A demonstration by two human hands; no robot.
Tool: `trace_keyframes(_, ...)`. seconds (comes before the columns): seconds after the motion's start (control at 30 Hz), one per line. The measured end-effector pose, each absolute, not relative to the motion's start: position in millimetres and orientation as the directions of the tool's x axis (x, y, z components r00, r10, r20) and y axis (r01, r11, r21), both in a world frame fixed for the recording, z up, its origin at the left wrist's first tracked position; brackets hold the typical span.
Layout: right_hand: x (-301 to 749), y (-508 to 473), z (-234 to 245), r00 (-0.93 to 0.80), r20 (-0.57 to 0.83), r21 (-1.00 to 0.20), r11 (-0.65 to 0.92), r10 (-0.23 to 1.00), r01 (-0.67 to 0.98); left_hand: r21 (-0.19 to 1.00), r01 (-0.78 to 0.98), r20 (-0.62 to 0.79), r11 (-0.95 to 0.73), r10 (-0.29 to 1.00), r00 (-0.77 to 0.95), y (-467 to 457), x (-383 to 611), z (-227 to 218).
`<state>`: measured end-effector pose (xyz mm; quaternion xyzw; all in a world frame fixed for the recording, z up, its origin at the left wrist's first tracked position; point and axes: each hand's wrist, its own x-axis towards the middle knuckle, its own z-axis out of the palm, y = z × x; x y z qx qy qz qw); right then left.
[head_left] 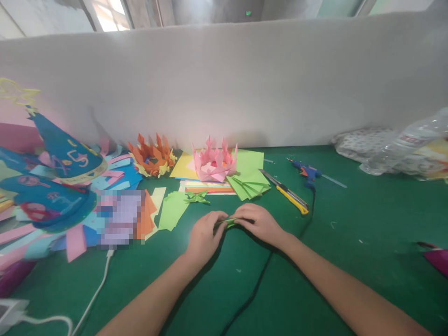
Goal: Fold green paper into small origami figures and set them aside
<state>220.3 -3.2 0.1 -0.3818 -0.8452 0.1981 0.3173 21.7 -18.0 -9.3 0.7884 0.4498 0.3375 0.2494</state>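
Between my two hands is a small piece of folded green paper point(230, 222), held just above the green table. My left hand point(206, 233) pinches its left end, and my right hand point(259, 223) pinches the right end. Fingers cover most of the paper, so its full shape is hidden. A folded green paper piece point(198, 197) lies just beyond my left hand, beside loose green sheets point(172, 210). More green sheets point(250, 187) are fanned out past my right hand. Behind them stands a pink paper crown point(215, 163).
An orange paper crown point(152, 156) stands at the back left. Blue cone hats point(66, 149) and paper strips fill the left side. A yellow utility knife point(289, 193) and a blue glue gun point(306, 171) with a black cord lie right of centre. A plastic bottle point(402, 142) is far right.
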Motion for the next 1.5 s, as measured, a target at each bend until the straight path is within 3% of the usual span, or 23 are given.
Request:
trace_keyframes(0.13,214,-5,3,-0.374,0.314,-0.750,0.469,0.873,0.467,0.861,0.397,0.219,-0.318,0.936,0.275,-22,26,-8)
trace_keyframes(0.23,212,-8,6,-0.328,0.229,-0.835,0.358,0.916,0.417,0.980,0.170,0.057,-0.102,0.966,0.251,-25,31,-7)
trace_keyframes(0.33,212,-10,6,-0.336,0.154,-0.933,0.249,0.929,0.260,0.994,-0.052,-0.080,0.098,0.959,0.272,-26,34,-5)
trace_keyframes(0.43,212,-10,7,-0.387,0.134,-0.969,0.203,0.912,0.144,0.977,-0.143,-0.117,0.160,0.957,0.266,-24,34,-3)
trace_keyframes(0.93,200,-15,3,-0.321,0.086,-0.990,0.117,0.943,0.077,0.987,-0.087,-0.106,0.133,0.958,0.267,-23,32,-7)
trace_keyframes(1.27,195,-17,-1,-0.238,0.175,-0.969,0.210,0.955,0.132,0.953,-0.189,-0.190,0.236,0.953,0.236,-24,34,3)
trace_keyframes(1.5,190,-23,5,-0.250,0.246,-0.900,0.316,0.937,0.301,0.956,-0.101,-0.243,0.276,0.935,0.258,-24,35,10)
